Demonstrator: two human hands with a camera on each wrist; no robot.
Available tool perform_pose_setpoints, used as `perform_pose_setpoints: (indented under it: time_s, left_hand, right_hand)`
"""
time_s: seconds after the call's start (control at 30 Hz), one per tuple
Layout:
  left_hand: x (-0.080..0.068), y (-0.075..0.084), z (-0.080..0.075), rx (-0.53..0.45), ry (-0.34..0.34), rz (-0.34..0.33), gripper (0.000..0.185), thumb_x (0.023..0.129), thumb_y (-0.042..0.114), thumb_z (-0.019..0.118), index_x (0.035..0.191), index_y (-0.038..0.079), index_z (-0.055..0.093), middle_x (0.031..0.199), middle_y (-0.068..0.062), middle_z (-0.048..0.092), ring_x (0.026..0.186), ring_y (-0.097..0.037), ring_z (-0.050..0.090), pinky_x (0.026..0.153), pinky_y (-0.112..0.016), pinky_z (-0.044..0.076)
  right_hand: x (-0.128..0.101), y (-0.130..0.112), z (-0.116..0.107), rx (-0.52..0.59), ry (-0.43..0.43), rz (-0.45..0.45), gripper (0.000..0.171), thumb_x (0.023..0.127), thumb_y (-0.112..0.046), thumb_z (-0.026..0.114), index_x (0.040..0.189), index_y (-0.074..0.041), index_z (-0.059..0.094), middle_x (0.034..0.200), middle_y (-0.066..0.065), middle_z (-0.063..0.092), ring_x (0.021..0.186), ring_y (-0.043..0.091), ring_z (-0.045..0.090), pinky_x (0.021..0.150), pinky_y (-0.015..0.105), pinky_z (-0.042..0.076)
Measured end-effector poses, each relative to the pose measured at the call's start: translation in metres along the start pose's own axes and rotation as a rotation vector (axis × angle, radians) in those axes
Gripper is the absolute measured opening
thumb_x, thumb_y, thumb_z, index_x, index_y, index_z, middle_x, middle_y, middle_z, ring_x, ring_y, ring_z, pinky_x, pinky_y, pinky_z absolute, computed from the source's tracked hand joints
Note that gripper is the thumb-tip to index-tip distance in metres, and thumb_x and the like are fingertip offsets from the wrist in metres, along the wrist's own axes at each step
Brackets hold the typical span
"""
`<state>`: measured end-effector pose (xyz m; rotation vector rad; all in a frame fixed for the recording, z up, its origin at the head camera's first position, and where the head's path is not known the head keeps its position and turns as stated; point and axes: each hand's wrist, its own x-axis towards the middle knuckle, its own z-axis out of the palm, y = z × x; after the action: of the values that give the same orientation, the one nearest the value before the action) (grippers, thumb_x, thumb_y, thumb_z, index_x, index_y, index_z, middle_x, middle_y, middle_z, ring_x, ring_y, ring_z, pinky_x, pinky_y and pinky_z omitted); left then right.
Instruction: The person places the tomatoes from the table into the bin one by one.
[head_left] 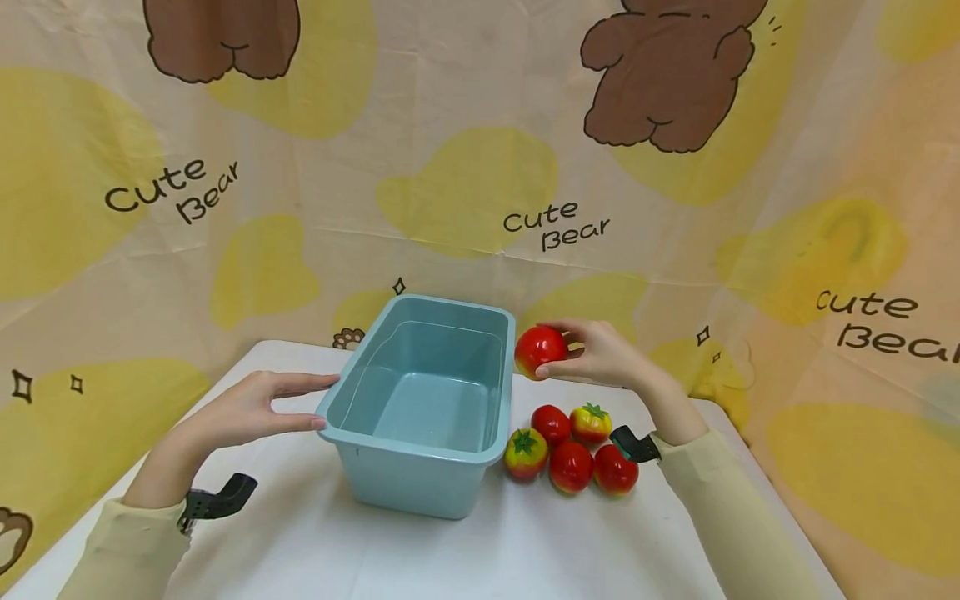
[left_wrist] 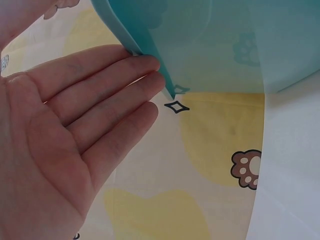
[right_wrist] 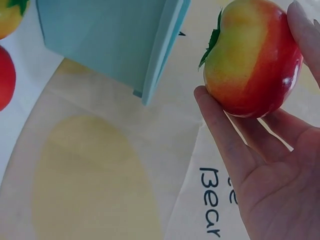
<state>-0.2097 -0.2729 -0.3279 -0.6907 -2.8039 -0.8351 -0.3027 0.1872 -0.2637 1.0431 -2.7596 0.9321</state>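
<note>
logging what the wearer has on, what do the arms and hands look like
Both arms wear pale cream long sleeves, the left sleeve and the right sleeve ending at the wrist. A black strap with a small black mount sits at each wrist: the left strap and the right strap. The left hand and right hand are bare, with no gloves; no rings show.

1. Five toy tomatoes lie bunched together just below the right hand, three red and two part yellow.
2. A white table spreads beneath both hands.
3. A "Cute Bear" cloth backdrop hangs beyond the left hand and the right.
</note>
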Motion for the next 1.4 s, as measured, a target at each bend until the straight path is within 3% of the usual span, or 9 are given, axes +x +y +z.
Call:
perform_pose_setpoints:
  time_s: [0.23, 0.77, 0.97, 1.4]
  left_hand:
    - [-0.001, 0.000, -0.002, -0.006, -0.005, -0.007, 0.060, 0.081, 0.048, 0.071, 0.133, 0.024, 0.056, 0.129, 0.006, 0.061, 0.119, -0.014, 0.056, 0.090, -0.032, 0.051]
    - [0.000, 0.003, -0.001, -0.015, -0.006, -0.010, 0.061, 0.080, 0.047, 0.072, 0.133, 0.022, 0.056, 0.129, 0.007, 0.061, 0.119, -0.015, 0.057, 0.089, -0.027, 0.050]
    - [0.000, 0.002, 0.000, -0.036, -0.009, -0.016, 0.062, 0.079, 0.048, 0.072, 0.133, 0.022, 0.056, 0.128, 0.005, 0.061, 0.119, -0.020, 0.058, 0.091, -0.037, 0.051]
    - [0.000, 0.001, -0.001, -0.025, -0.008, -0.017, 0.061, 0.080, 0.049, 0.071, 0.133, 0.022, 0.056, 0.129, 0.007, 0.061, 0.120, -0.018, 0.057, 0.091, -0.030, 0.050]
  right_hand:
    - [0.011, -0.010, 0.000, 0.013, -0.017, 0.001, 0.065, 0.075, -0.037, 0.080, 0.130, -0.013, 0.056, 0.111, 0.001, 0.066, 0.101, 0.022, 0.063, 0.078, 0.030, 0.057]
    - [0.041, -0.028, 0.003, 0.030, -0.061, -0.054, 0.062, 0.075, -0.035, 0.080, 0.128, -0.013, 0.057, 0.114, 0.002, 0.065, 0.100, 0.021, 0.064, 0.078, 0.030, 0.057]
    - [0.051, -0.035, 0.004, -0.008, -0.079, -0.053, 0.059, 0.075, -0.038, 0.079, 0.126, -0.017, 0.059, 0.114, 0.000, 0.066, 0.103, 0.022, 0.063, 0.078, 0.031, 0.056]
    - [0.070, -0.047, 0.010, -0.027, -0.113, -0.066, 0.053, 0.077, -0.041, 0.077, 0.122, -0.018, 0.061, 0.113, -0.004, 0.066, 0.100, 0.017, 0.063, 0.077, 0.029, 0.055]
